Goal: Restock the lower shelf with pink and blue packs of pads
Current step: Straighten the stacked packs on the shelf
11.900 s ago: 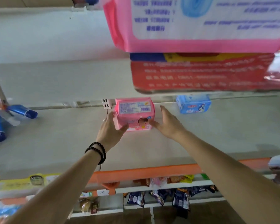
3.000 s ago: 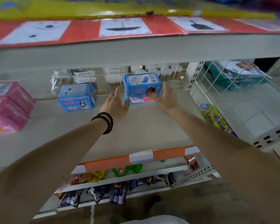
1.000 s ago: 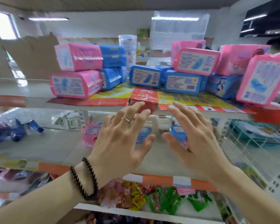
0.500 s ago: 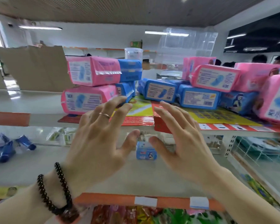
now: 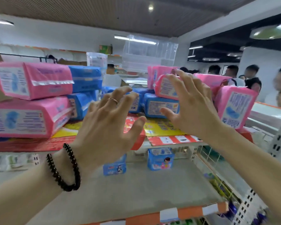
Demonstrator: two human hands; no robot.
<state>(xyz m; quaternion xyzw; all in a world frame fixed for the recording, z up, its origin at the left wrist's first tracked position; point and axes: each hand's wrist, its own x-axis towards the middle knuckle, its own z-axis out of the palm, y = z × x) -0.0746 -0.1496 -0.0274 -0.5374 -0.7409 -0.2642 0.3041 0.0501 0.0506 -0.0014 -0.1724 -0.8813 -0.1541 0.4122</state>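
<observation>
- Left hand and right hand raised, fingers spread wide, holding nothing
- Pink packs and blue packs piled on upper shelf
- Two blue packs stand on lower shelf

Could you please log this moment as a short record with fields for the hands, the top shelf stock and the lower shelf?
left hand: open, fingers spread, holding nothing
right hand: open, raised before a pink pack
top shelf: pink and blue packs piled; two pink packs stacked at left
lower shelf: two blue packs stand near the back
</observation>
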